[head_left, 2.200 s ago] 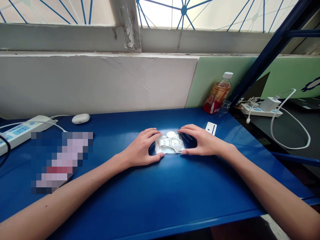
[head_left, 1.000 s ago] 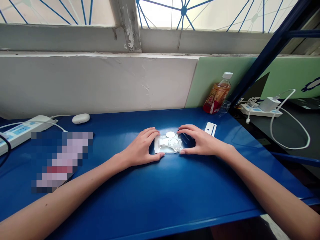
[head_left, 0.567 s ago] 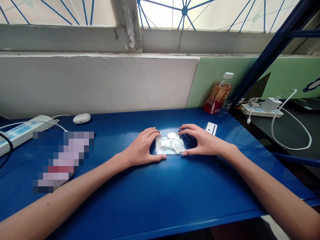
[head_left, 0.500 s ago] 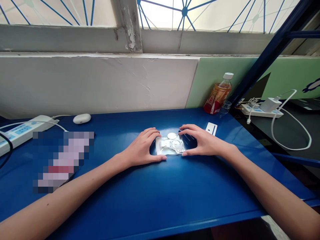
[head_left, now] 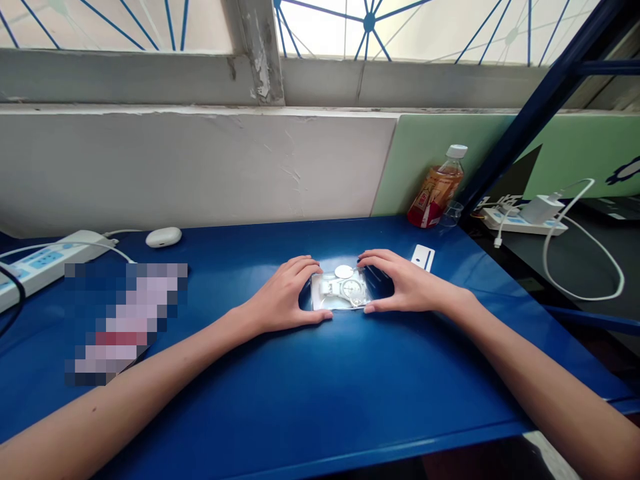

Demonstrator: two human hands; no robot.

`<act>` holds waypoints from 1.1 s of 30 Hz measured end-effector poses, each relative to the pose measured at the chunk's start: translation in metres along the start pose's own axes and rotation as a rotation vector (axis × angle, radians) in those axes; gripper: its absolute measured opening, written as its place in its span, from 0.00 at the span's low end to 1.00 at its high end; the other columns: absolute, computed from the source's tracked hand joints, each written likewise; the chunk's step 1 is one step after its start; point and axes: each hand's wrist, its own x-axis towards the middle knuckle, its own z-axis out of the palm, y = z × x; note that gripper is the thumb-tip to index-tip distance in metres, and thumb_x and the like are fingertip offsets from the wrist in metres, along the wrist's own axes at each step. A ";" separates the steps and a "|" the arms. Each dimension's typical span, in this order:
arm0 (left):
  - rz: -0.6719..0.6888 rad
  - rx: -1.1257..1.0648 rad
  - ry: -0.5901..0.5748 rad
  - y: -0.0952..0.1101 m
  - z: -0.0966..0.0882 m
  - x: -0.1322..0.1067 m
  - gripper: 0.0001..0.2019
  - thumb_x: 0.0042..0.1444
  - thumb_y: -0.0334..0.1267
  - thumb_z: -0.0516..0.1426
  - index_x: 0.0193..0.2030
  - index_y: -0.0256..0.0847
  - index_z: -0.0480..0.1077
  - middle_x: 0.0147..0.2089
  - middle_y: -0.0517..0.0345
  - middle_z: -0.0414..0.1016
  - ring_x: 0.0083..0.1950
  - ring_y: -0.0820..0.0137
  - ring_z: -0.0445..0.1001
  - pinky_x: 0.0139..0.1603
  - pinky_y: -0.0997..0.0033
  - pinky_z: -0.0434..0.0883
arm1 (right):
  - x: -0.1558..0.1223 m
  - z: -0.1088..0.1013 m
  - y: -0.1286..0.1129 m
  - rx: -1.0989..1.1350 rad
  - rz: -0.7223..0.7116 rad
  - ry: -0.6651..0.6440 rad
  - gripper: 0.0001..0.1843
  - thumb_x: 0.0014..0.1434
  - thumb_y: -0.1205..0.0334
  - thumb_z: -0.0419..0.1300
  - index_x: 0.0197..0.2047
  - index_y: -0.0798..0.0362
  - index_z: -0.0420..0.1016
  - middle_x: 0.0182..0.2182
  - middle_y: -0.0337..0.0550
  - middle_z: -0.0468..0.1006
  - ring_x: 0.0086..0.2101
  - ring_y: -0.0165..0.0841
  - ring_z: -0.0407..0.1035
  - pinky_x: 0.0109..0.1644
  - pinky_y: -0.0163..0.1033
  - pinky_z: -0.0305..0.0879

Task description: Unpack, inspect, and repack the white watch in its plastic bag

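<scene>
A white wristwatch (head_left: 352, 291) lies inside a clear plastic packet (head_left: 316, 301) on the blue desk (head_left: 320, 387). A white round piece, perhaps a tag, (head_left: 343, 271) shows at the packet's upper edge. Around the packet's left end curves my left hand (head_left: 287, 297), fingertips at the far corner and thumb along the near edge. My right hand (head_left: 403, 281) brackets the right end the same way, its thumb at the near corner. Both hands hold the packet by its edges, with palms away from it.
Beyond my right hand lies a white card (head_left: 423, 257); behind it stands a bottle of red drink (head_left: 436, 190). To the left are a white earbud case (head_left: 164, 237), a power strip (head_left: 60, 257) and a blurred-out phone-like object (head_left: 145, 300). Another power strip (head_left: 535, 223) sits right.
</scene>
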 end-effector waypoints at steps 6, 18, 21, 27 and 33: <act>-0.003 -0.004 0.005 0.001 -0.001 0.001 0.40 0.50 0.65 0.64 0.59 0.34 0.68 0.65 0.35 0.67 0.69 0.46 0.62 0.67 0.45 0.62 | 0.000 0.000 0.000 -0.005 -0.028 0.012 0.42 0.50 0.34 0.67 0.60 0.53 0.69 0.60 0.58 0.69 0.61 0.52 0.64 0.63 0.56 0.65; 0.138 -0.055 0.065 0.000 -0.001 -0.004 0.32 0.56 0.55 0.64 0.62 0.39 0.66 0.61 0.43 0.73 0.62 0.53 0.72 0.61 0.54 0.71 | 0.000 0.001 -0.004 -0.096 -0.099 0.018 0.41 0.55 0.36 0.64 0.61 0.59 0.72 0.60 0.61 0.72 0.61 0.54 0.65 0.62 0.57 0.66; 0.187 -0.020 0.095 -0.002 0.001 -0.005 0.22 0.66 0.48 0.57 0.62 0.39 0.68 0.59 0.45 0.75 0.60 0.56 0.74 0.58 0.56 0.73 | 0.000 -0.001 -0.006 -0.094 -0.107 0.031 0.38 0.57 0.38 0.64 0.60 0.60 0.73 0.59 0.62 0.73 0.59 0.53 0.67 0.61 0.57 0.67; 0.277 0.059 0.222 -0.005 0.003 -0.005 0.18 0.73 0.43 0.47 0.60 0.38 0.70 0.54 0.47 0.80 0.52 0.59 0.81 0.49 0.62 0.78 | -0.001 -0.002 -0.021 0.172 -0.229 0.204 0.21 0.60 0.54 0.66 0.56 0.49 0.77 0.51 0.50 0.80 0.50 0.42 0.75 0.53 0.47 0.73; 0.330 0.017 0.344 -0.006 0.004 -0.008 0.17 0.74 0.43 0.45 0.56 0.38 0.70 0.41 0.51 0.84 0.35 0.66 0.84 0.36 0.71 0.77 | -0.001 0.004 -0.034 0.346 -0.281 0.271 0.15 0.60 0.64 0.66 0.50 0.48 0.81 0.44 0.46 0.84 0.44 0.38 0.78 0.47 0.41 0.75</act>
